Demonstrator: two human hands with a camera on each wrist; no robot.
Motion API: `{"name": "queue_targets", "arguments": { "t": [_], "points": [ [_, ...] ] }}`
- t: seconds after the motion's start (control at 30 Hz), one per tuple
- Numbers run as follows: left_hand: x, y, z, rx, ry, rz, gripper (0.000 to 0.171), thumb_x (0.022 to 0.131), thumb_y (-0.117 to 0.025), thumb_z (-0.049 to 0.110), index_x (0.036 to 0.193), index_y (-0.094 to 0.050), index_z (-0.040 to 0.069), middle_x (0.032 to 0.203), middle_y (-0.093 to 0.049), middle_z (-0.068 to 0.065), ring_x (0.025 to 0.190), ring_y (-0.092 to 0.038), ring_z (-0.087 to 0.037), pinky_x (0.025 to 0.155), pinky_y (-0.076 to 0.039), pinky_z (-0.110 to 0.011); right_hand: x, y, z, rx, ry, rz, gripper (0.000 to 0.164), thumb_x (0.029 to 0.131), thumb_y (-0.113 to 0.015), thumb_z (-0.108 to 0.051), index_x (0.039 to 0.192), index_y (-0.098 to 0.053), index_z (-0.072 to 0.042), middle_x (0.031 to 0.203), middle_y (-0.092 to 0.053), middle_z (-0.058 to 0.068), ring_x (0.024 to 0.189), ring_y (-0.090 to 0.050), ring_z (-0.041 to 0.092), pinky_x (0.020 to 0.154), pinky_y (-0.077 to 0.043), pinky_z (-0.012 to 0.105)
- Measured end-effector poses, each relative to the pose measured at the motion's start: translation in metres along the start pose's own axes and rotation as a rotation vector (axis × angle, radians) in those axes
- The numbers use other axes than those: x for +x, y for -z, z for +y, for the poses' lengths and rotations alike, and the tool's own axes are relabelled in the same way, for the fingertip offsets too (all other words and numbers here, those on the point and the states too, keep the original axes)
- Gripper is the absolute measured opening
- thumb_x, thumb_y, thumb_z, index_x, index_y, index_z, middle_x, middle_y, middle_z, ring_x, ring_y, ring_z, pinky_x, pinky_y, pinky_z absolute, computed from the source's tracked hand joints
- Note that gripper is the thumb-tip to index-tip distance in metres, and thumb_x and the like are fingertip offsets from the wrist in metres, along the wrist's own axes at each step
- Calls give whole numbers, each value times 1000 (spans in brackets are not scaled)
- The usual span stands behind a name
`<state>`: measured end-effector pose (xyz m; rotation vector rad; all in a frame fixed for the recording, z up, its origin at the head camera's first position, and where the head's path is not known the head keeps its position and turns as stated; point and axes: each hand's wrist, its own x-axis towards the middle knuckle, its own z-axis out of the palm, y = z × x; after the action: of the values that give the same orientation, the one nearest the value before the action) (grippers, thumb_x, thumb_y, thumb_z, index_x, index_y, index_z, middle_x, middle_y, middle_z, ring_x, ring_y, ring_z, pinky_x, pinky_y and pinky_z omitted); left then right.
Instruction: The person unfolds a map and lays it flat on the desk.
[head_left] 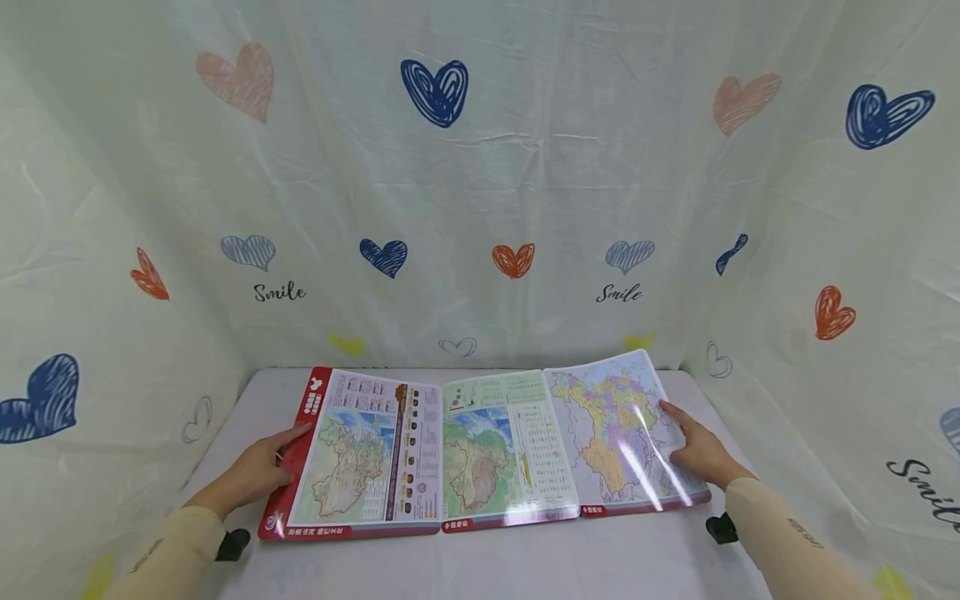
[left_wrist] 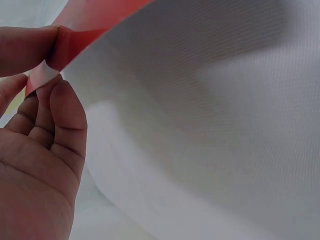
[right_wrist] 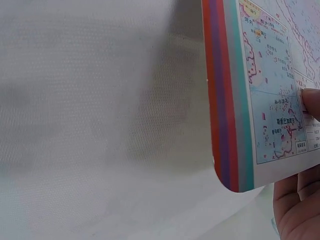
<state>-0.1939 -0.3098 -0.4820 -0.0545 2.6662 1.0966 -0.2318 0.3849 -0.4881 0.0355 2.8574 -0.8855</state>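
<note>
A long fold-out map (head_left: 480,467) with three panels lies spread across the view, its printed side up and a red band along its left and bottom edges. My left hand (head_left: 258,475) pinches the left edge, with the thumb on one face and curled fingers (left_wrist: 67,112) on the other in the left wrist view. At the far right edge, my right hand (head_left: 705,450) grips the last panel, thumb on the printed face and fingers behind it in the right wrist view. Both wrist views show the held edges raised off the white surface.
Under the map is a white-covered table (head_left: 487,571). White curtains (head_left: 480,183) printed with hearts and the word Smile stand behind it and on both sides. A dark wrist-worn piece (head_left: 233,545) shows near the left wrist, and another (head_left: 722,529) near the right.
</note>
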Motion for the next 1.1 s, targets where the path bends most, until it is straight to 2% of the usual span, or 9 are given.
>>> {"name": "queue_targets", "arguments": {
  "t": [0.13,0.23,0.5,0.8,1.1],
  "points": [
    [-1,-1,1,-1,2,-4,84,80,-72,-2,153,-29,-4,112,-54,-22,96,-54,-33,69,-59,-38,0,-3,3,9,-2,-1,98,72,-67,6,157,-21,-4,143,-34,41,85,-55,32,67,-47,34],
    [-1,-1,0,0,5,-7,85,80,-72,-3,152,-29,-4,113,-54,-24,98,-54,-34,69,-59,-39,1,-6,7,-8,6,10,98,70,-67,5,157,-23,-4,141,-38,40,83,-55,31,66,-46,34],
    [2,-7,-5,-3,45,-5,87,79,-72,-3,153,-27,-3,119,-51,-30,99,-55,-36,70,-59,-39,1,-11,9,-53,-7,5,95,73,-66,5,157,-22,-5,139,-39,40,88,-55,35,80,-49,49],
    [2,-12,-7,40,16,9,87,81,-75,2,153,-26,-5,133,-43,-40,103,-57,-42,72,-59,-43,2,-18,10,-27,-102,-27,94,79,-63,6,159,-17,-10,139,-36,39,76,-56,26,71,-53,40],
    [5,-15,-14,71,4,10,94,77,-81,7,153,-26,-4,137,-41,-41,107,-55,-47,75,-59,-45,1,-21,8,-44,-138,-23,91,82,-67,2,158,-18,-9,130,-45,37,74,-57,25,69,-54,40]
  ]
}}
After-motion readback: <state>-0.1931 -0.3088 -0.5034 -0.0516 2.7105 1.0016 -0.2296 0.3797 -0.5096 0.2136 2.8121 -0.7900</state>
